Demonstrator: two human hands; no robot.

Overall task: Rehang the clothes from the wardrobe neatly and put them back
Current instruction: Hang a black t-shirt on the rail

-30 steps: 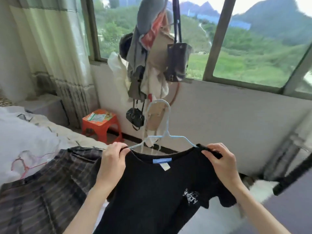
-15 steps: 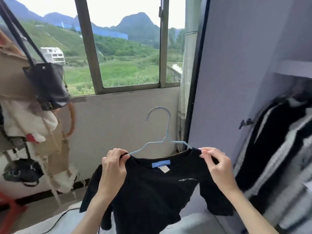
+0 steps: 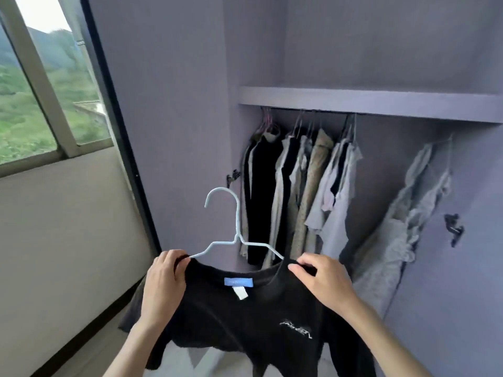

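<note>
Both hands pinch the black T-shirt [image 3: 245,319] at its shoulders, left hand [image 3: 163,284] and right hand [image 3: 324,281], keeping it squared on the pale blue hanger [image 3: 234,238], hook up, near the wardrobe rail [image 3: 307,111] of hung clothes [image 3: 296,191].

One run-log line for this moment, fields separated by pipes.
left hand grips black T-shirt shoulder | right hand grips other shoulder | shirt on light blue hanger | facing open wardrobe | not yet hung

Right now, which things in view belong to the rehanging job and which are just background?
Job: black top on the blue hanger, held by left hand and right hand; hung clothes; wardrobe.
Background: window; wall.
</note>
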